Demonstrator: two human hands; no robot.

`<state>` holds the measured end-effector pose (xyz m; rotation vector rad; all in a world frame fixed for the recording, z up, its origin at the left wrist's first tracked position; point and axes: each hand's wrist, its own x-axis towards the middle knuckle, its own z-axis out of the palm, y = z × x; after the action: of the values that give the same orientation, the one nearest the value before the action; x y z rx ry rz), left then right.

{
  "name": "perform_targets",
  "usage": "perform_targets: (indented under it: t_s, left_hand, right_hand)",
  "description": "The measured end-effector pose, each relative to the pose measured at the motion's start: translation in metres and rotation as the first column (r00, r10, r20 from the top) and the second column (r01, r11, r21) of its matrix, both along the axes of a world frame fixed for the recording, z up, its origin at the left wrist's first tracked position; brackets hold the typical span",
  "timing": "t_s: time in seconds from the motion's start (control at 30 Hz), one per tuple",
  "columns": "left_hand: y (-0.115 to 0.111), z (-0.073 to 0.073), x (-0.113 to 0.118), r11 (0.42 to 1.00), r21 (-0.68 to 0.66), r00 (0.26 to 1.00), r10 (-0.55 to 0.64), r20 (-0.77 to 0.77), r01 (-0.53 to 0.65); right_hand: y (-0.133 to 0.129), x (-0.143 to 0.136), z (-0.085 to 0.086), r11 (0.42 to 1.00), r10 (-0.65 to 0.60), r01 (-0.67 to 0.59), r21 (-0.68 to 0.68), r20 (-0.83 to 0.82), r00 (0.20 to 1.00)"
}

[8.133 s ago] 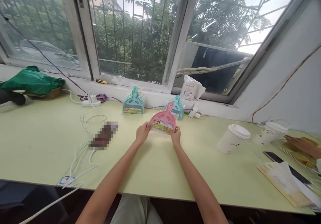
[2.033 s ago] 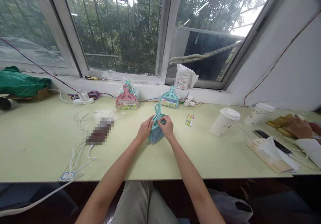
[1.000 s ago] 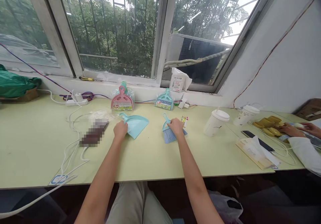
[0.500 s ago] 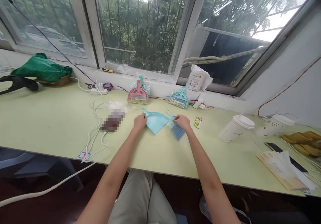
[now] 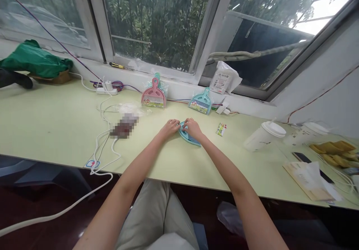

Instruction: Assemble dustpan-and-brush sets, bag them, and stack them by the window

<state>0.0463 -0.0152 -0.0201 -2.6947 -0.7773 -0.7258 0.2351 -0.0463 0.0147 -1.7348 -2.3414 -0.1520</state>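
Observation:
Between my hands on the table, a small light-blue dustpan (image 5: 185,136) lies tilted, with a blue-bristled brush (image 5: 194,141) set against its inside. My left hand (image 5: 170,127) grips the dustpan at its upper left edge, fingers curled over it. Coming from the other side, my right hand (image 5: 193,127) has its fingers bent down onto the brush, over the dustpan. The handles of both are mostly covered by my fingers. A small printed label card (image 5: 221,129) rests to the right of my right hand.
By the window stand a pink dustpan set (image 5: 153,95) and a turquoise dustpan set (image 5: 201,102). White cables (image 5: 98,145) and a power strip (image 5: 106,91) lie leftward. Lidded paper cups (image 5: 263,136), a phone (image 5: 301,157) and paper packets (image 5: 307,179) are at the right.
The brush and dustpan, apart before, are now brought together and turned. My right hand has moved left and my left hand right, so they nearly meet. The view has tilted down slightly.

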Motion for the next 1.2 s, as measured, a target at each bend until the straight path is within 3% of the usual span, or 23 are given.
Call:
perform_targets:
  t_s: [0.07,0.27,0.37,0.43,0.5,0.57,0.63,0.67,0.7,0.77,0.83,0.87,0.9,0.93,0.97,1.07,1.1,1.17,1.2]
  left_hand:
    - [0.0,-0.002,0.007,0.998,-0.039,0.997,-0.044,-0.069,0.041]
    - [-0.004,-0.003,0.014,0.956,-0.285,0.994,0.034,-0.102,-0.062]
    - [-0.01,-0.001,0.012,0.941,-0.339,0.989,0.043,0.141,0.007]
    - [-0.012,0.001,0.011,0.918,-0.394,0.891,0.144,0.43,0.042]
    - [-0.012,0.004,0.012,0.835,-0.539,0.666,0.341,0.663,0.11]
    - [-0.009,0.006,0.014,0.639,-0.705,0.493,0.527,0.692,0.308]
    - [-0.006,0.005,0.015,0.422,-0.762,0.477,0.601,0.641,0.492]
    - [-0.004,0.003,0.014,0.357,-0.765,0.489,0.608,0.626,0.536]
    - [-0.002,0.001,0.013,0.332,-0.763,0.487,0.613,0.621,0.555]
    - [0.002,-0.003,0.007,0.344,-0.756,0.432,0.658,0.617,0.557]
    - [0.007,-0.006,-0.001,0.355,-0.758,0.361,0.717,0.596,0.546]
    - [0.009,-0.007,-0.004,0.356,-0.763,0.334,0.742,0.582,0.539]
    - [0.011,-0.008,-0.007,0.352,-0.77,0.316,0.761,0.567,0.532]
    - [0.014,-0.008,-0.01,0.347,-0.776,0.306,0.775,0.554,0.527]
    - [0.016,-0.009,-0.011,0.337,-0.78,0.304,0.782,0.544,0.528]
    - [0.021,-0.011,-0.012,0.333,-0.768,0.306,0.774,0.554,0.547]
    - [0.022,-0.012,-0.012,0.343,-0.762,0.3,0.77,0.563,0.548]
    - [0.025,-0.015,-0.01,0.355,-0.76,0.291,0.77,0.568,0.544]
    - [0.026,-0.017,-0.01,0.355,-0.762,0.288,0.773,0.565,0.542]
  right_hand:
    - [0.002,-0.005,-0.002,0.998,0.049,-0.048,0.031,-0.008,0.999]
    - [0.007,-0.009,-0.006,0.998,0.02,-0.023,-0.061,-0.053,0.998]
    - [0.006,-0.005,-0.005,0.996,-0.023,0.018,-0.084,-0.062,0.998]
    - [0.007,-0.005,-0.005,0.995,-0.091,0.084,-0.058,-0.135,0.987]
    - [0.011,-0.011,-0.007,0.978,-0.204,0.205,-0.027,-0.285,0.937]
    - [0.018,-0.02,-0.011,0.95,-0.288,0.313,-0.021,-0.455,0.843]
    - [0.024,-0.026,-0.015,0.948,-0.278,0.315,-0.037,-0.579,0.766]
    - [0.026,-0.024,-0.017,0.954,-0.253,0.297,-0.033,-0.62,0.743]
    - [0.026,-0.017,-0.019,0.954,-0.235,0.299,-0.011,-0.645,0.727]
    - [0.021,0.01,-0.024,0.906,-0.273,0.417,0.073,-0.652,0.707]
    - [0.011,0.05,-0.032,0.731,-0.454,0.662,0.163,-0.609,0.651]
    - [0.005,0.071,-0.037,0.671,-0.551,0.727,0.143,-0.559,0.619]
    - [-0.001,0.09,-0.043,0.651,-0.628,0.754,0.086,-0.498,0.598]
    - [-0.007,0.104,-0.049,0.655,-0.679,0.756,-0.003,-0.442,0.586]
    - [-0.012,0.114,-0.054,0.694,-0.676,0.716,-0.067,-0.401,0.618]
    - [-0.024,0.118,-0.061,0.907,-0.42,0.394,-0.148,-0.387,0.821]
    - [-0.028,0.114,-0.06,0.951,-0.307,0.269,-0.151,-0.399,0.864]
    - [-0.037,0.102,-0.056,0.985,-0.162,0.12,-0.128,-0.409,0.898]
    - [-0.042,0.096,-0.053,0.989,-0.142,0.115,-0.092,-0.404,0.904]
